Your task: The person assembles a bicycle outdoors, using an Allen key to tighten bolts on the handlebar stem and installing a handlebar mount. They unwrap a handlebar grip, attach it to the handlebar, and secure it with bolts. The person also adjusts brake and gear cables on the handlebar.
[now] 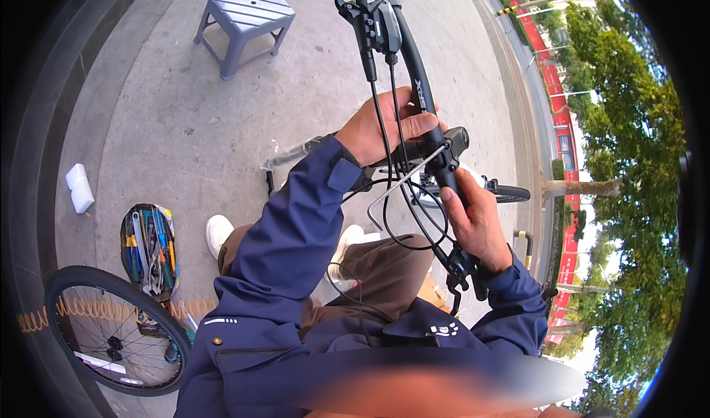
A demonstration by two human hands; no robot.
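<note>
A black bicycle handlebar (416, 63) runs from the top of the head view down past my hands. My left hand (384, 126) is closed round it above the stem clamp, thumb across the bar. Below the clamp, my right hand (479, 214) grips the bar, thumb on the near side. Between the hands, the stem clamp (449, 155) carries an L-shaped hex key (405, 182); its end sits at a clamp bolt, and neither hand visibly touches it. Black cables (394, 122) loop from the brake lever (376, 26) past my left fingers. Another lever assembly (460, 264) is at the lower end.
A grey plastic stool (250, 18) stands on the pavement at far left. Lower left are an open tool bag (150, 249), a loose bicycle wheel (70, 288), a coiled orange hose (89, 308) and a white foam block (80, 189). A tyred wheel (510, 194) shows beyond the clamp.
</note>
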